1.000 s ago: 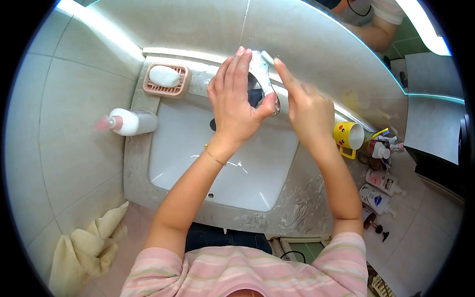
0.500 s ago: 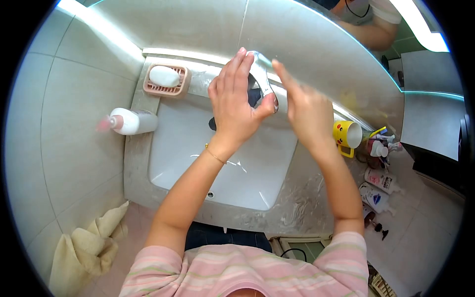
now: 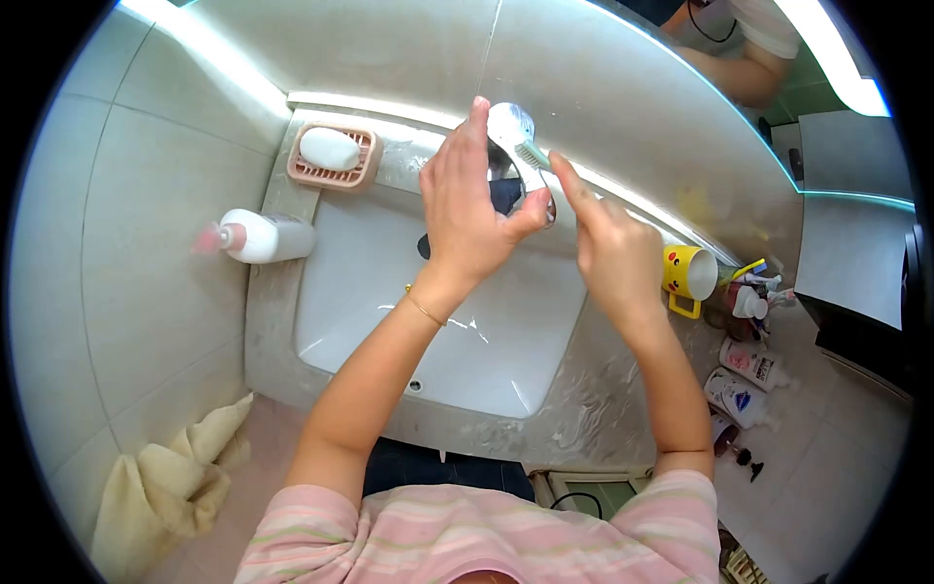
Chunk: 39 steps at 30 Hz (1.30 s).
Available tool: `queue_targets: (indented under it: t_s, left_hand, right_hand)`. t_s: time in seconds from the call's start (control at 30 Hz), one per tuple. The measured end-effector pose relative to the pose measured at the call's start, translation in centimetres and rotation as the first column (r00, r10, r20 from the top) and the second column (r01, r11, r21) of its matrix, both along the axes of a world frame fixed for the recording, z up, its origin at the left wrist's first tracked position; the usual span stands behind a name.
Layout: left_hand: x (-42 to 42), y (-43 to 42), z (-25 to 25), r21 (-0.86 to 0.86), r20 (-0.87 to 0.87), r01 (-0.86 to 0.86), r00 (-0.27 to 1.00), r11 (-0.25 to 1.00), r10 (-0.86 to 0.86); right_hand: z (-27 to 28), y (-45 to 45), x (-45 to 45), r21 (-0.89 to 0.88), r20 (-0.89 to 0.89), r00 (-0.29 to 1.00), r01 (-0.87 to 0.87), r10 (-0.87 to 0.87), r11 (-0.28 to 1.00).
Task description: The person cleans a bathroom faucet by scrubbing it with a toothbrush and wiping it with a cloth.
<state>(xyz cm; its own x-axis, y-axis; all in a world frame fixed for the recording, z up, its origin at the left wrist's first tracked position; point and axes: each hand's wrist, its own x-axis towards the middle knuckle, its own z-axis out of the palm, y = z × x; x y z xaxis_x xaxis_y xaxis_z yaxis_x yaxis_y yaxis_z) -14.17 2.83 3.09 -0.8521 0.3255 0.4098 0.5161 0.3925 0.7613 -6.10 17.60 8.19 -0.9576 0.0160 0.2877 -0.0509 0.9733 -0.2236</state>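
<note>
My left hand (image 3: pixel 465 200) is around the chrome faucet (image 3: pixel 537 183) at the back of the sink, its fingers upright and close together and its thumb on the metal. My right hand (image 3: pixel 618 248) holds a toothbrush (image 3: pixel 530 152), the index finger stretched along it and the other fingers curled. The bristles are at the faucet's upper part, which looks whitish. A dark piece (image 3: pixel 505 195) shows behind the left hand; most of it is hidden, and I cannot tell what it is. Below both hands lies the white sink (image 3: pixel 467 355).
On the left of the counter (image 3: pixel 593 389) are a pink soap dish (image 3: pixel 368 173) with white soap (image 3: pixel 329 149) and a pump bottle (image 3: pixel 268 237). To the right stand a yellow mug (image 3: pixel 678 272) and several bottles (image 3: pixel 735 394). A mirror (image 3: pixel 623 97) rises behind the faucet.
My right hand has moved slightly down and is less blurred; the toothbrush's bristles now show at the faucet. The left hand stays on the faucet. The whole view has shifted a little.
</note>
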Motion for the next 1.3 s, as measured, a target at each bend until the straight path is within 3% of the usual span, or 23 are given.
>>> queue_targets:
  t_s: [0.2,0.33,0.5,0.7,0.83,0.93,1.13,1.2,1.3]
  left_hand:
    - [0.0,0.1,-0.1,0.012,-0.021,-0.018,1.000,1.000,0.018]
    - [-0.1,0.2,-0.4,0.011,-0.005,-0.013,1.000,1.000,0.013]
    - [0.0,0.1,-0.1,0.012,0.003,-0.001,1.000,1.000,0.001]
    - [-0.1,0.1,-0.5,0.042,-0.011,0.009,1.000,0.999,-0.008]
    - [-0.2,0.0,-0.3,0.032,0.006,0.007,1.000,0.999,-0.007]
    - [-0.3,0.2,-0.4,0.039,-0.024,0.008,1.000,0.999,-0.007]
    - [-0.2,-0.1,-0.3,0.042,0.038,0.025,0.999,0.999,-0.026]
    - [0.0,-0.1,-0.2,0.014,0.039,0.017,0.999,1.000,-0.017]
    - [-0.2,0.0,-0.5,0.047,0.000,0.022,1.000,0.999,-0.022]
  right_hand:
    - [-0.3,0.3,-3.1,0.127,-0.030,1.000,-0.003,0.007,0.992]
    - [0.2,0.1,-0.9,0.109,0.042,0.999,-0.007,0.003,0.994]
    - [-0.7,0.7,-3.6,0.163,-0.083,0.996,-0.005,0.018,0.987]
    - [-0.3,0.9,-1.6,0.180,-0.028,1.000,0.006,0.000,0.984]
    - [-0.6,0.5,-3.3,0.177,-0.054,0.998,0.032,-0.023,0.984]
    - [-0.8,1.0,-1.4,0.154,-0.115,0.992,-0.039,0.057,0.987]
    - [-0.5,1.0,-3.8,0.182,-0.053,0.999,0.000,0.010,0.983]
    - [-0.9,0.7,-1.8,0.086,-0.051,0.998,-0.025,0.030,0.996]
    - [0.0,0.2,-0.9,0.085,-0.016,0.999,-0.043,0.045,0.995]
